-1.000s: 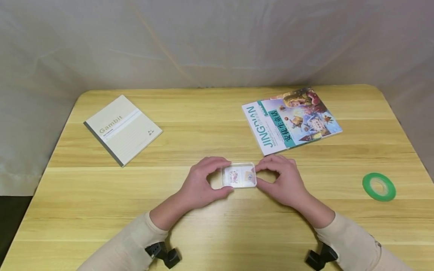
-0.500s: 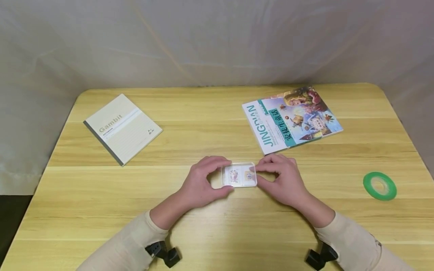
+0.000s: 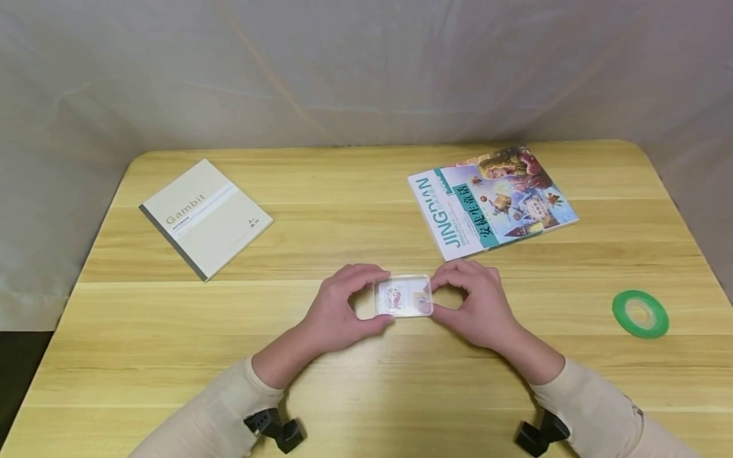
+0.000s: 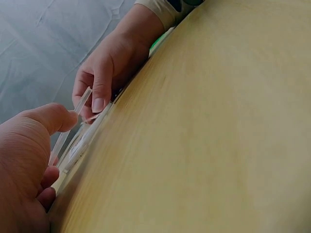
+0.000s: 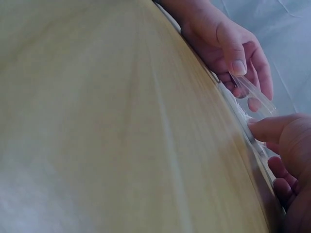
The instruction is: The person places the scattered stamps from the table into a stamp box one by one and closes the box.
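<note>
In the head view a small clear plastic box [image 3: 404, 306] with small printed pieces inside lies between both hands at the middle of the table. My left hand [image 3: 339, 312] pinches its clear lid [image 4: 82, 102] by the long edges, thumb on the near side and fingers on the far side. Seen from the wrists, the lid is tilted up, its left end close over the lower part of the box [image 4: 85, 141]. At the right end, my right hand [image 3: 478, 305] grips that lower part between thumb and fingers. Some right fingertips show through the clear plastic.
A beige notebook [image 3: 206, 219] lies at the back left of the wooden table [image 3: 366, 394]. At the back right is a colourful book [image 3: 492, 202], near the right hand. A green tape roll [image 3: 624, 312] lies far right. Grey cloth [image 3: 366, 70] hangs behind the table.
The right fingertips shift a little at the box's right end, moving slightly in over it and back. The left hand and the box stay nearly in place.
</note>
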Action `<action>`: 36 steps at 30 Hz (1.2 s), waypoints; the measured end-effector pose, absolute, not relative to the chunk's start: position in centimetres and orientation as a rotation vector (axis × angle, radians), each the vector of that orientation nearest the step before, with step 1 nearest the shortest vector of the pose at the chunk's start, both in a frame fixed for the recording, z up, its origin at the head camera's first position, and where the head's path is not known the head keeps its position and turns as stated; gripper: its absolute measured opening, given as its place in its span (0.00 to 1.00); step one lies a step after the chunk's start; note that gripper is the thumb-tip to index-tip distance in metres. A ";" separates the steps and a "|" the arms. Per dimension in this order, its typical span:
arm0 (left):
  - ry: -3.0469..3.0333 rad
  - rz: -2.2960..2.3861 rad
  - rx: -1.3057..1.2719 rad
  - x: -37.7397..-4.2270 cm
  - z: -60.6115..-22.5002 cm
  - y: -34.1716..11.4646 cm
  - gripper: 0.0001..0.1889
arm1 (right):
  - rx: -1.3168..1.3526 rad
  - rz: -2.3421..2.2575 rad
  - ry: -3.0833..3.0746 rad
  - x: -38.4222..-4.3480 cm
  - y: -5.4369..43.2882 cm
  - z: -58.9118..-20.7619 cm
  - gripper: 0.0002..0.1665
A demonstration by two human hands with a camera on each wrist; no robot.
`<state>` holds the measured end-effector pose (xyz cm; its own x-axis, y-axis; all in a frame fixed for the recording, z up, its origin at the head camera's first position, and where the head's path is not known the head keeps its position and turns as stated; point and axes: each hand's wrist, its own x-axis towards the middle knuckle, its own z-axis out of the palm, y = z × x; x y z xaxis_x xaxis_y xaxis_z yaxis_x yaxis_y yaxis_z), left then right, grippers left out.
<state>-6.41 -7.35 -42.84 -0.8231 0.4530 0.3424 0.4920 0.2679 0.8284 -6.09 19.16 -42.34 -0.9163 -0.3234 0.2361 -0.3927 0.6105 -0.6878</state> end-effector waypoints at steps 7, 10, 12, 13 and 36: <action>-2.461 -1.642 -0.933 -6.5 -43.0 -7.4 0.32 | 0.608 1.230 -2.698 -6.0 19.1 -42.4 0.17; -2.455 -1.645 -0.937 -6.4 -42.9 -7.5 0.32 | 0.621 1.251 -2.676 -6.1 19.1 -42.4 0.16; -2.450 -1.651 -0.935 -6.4 -42.9 -7.5 0.32 | 0.621 1.265 -2.666 -6.1 19.2 -42.4 0.15; -2.447 -1.655 -0.933 -6.4 -42.9 -7.5 0.32 | 0.622 1.272 -2.661 -6.1 19.2 -42.4 0.14; -2.444 -1.672 -0.916 -6.4 -42.9 -7.5 0.32 | 0.633 1.223 -2.642 -6.3 19.0 -42.4 0.10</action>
